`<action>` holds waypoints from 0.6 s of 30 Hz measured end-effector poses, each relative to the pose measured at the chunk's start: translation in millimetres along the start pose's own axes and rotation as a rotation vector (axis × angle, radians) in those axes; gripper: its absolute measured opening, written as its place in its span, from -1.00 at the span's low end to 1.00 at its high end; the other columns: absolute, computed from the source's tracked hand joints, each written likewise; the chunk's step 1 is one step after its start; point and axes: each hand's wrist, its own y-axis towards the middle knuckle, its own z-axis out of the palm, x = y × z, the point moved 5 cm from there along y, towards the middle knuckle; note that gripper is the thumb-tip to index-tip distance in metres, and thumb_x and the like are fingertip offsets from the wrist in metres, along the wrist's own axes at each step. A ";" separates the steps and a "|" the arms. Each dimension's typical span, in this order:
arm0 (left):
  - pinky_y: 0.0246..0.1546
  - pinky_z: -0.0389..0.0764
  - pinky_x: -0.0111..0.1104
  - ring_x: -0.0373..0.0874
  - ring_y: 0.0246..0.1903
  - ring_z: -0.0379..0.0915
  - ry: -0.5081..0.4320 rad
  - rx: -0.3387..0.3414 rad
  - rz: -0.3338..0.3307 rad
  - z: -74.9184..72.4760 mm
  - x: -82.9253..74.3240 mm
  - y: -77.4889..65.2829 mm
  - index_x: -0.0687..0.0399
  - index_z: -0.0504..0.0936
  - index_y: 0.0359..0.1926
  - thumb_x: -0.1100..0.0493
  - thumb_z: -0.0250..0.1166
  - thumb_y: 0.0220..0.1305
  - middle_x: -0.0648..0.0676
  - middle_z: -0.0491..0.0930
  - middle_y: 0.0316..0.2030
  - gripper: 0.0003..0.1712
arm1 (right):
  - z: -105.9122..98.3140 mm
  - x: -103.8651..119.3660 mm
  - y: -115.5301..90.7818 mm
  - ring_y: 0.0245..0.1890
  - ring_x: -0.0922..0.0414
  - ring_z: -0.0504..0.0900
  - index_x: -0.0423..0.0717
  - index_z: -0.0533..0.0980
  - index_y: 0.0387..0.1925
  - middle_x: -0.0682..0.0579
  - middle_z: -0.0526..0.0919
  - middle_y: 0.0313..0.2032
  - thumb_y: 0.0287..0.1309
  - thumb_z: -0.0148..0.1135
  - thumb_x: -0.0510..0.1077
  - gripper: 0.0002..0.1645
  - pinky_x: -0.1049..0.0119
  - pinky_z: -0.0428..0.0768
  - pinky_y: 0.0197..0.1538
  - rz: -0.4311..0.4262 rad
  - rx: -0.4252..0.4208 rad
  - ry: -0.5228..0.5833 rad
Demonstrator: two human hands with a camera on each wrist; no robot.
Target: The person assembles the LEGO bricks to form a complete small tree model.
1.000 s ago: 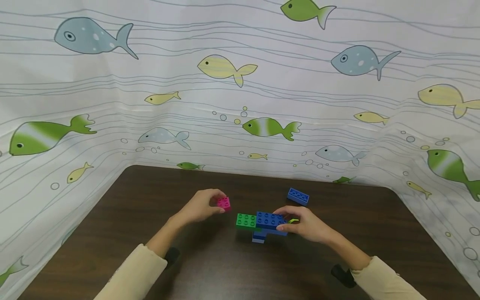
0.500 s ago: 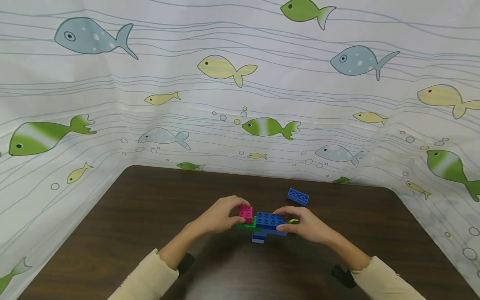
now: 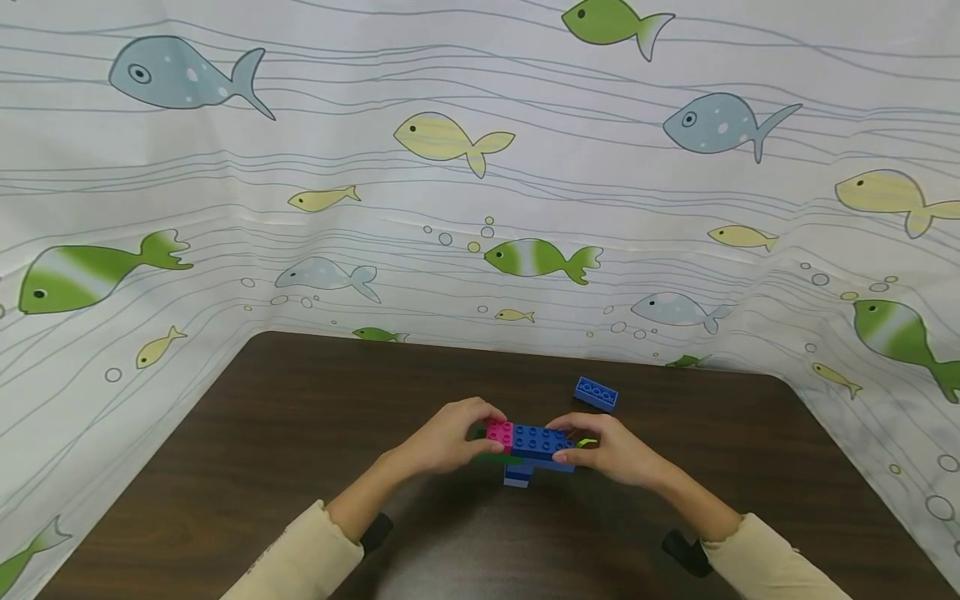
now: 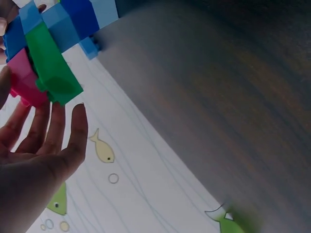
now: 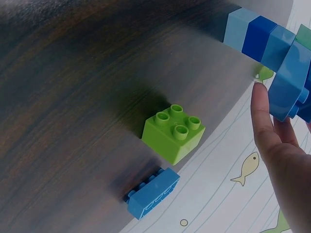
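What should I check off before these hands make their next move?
1. Pink brick placed over the green brick, next to the long blue brick: ok.
2. Pink brick pressed fully down: cannot tell; fingers and viewing angle hide the joint.
3. Left hand holding the pink brick: ok, pinched between thumb and fingers.
4. Right hand steadying the build: ok, it grips the long blue brick.
5. Loose blue brick studs up: not ok, its hollow underside shows in the head view.
6. Lime brick apart from the build: ok.
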 end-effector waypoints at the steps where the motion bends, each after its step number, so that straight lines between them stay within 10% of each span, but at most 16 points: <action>1: -0.11 0.50 -0.17 0.01 -0.16 0.42 -0.020 -0.002 -0.004 0.6 1.1 0.1 0.21 0.53 -0.06 0.16 0.29 0.15 0.08 0.52 -0.18 -0.66 | -0.1 -0.1 0.0 -0.15 0.00 0.49 -0.19 0.46 0.01 -0.05 0.54 -0.10 0.13 0.22 -0.13 -0.59 0.24 0.55 -0.14 0.000 0.001 0.000; 18: -0.29 0.56 -0.28 0.00 -0.28 0.49 -0.276 0.091 -0.088 12.0 16.6 -2.8 0.09 0.35 0.03 0.11 0.14 0.29 0.11 0.49 -0.17 -0.67 | -0.5 0.1 1.1 -0.14 -0.01 0.48 -0.19 0.46 0.02 -0.05 0.54 -0.09 0.14 0.22 -0.12 -0.59 0.23 0.54 -0.14 0.016 0.003 0.005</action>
